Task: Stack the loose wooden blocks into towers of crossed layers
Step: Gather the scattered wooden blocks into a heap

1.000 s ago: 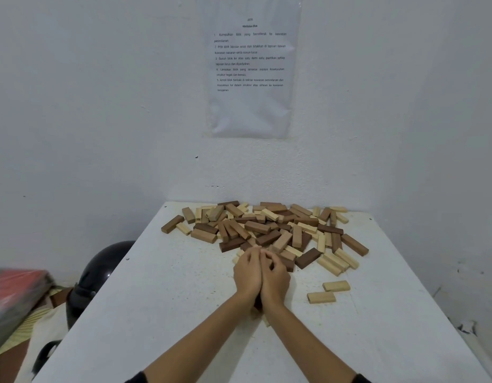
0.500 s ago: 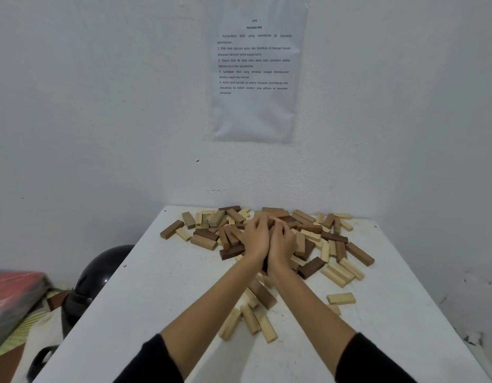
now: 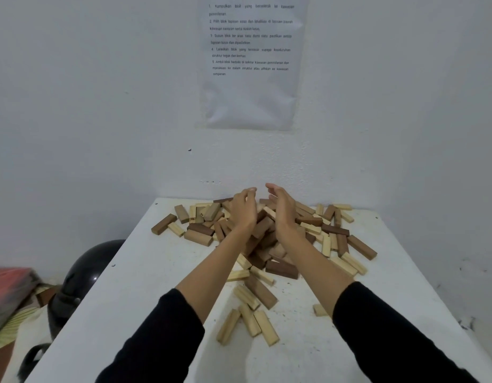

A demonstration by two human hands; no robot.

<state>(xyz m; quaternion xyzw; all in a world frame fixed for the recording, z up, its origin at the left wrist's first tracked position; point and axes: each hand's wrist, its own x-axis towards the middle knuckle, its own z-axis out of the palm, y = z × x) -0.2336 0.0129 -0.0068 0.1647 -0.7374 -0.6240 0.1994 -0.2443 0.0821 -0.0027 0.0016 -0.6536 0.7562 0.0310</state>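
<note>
White counter (image 3: 156, 286), far end: block pile (image 3: 334, 230). I log left hand (image 3: 243, 210) and right hand (image 3: 282, 208) cupped above its centre, palms facing, empty, equally near.

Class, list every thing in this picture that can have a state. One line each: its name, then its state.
Left hand: above the pile, fingers curled; any hold cannot be told.
Right hand: above the pile, fingers relaxed, holding nothing.
Wooden blocks: loose, jumbled, unstacked; no tower begun.
Table: white, bearing the blocks.
Instruction sheet: stuck flat on the wall.
Helmet: beside the table, below its edge.
</note>
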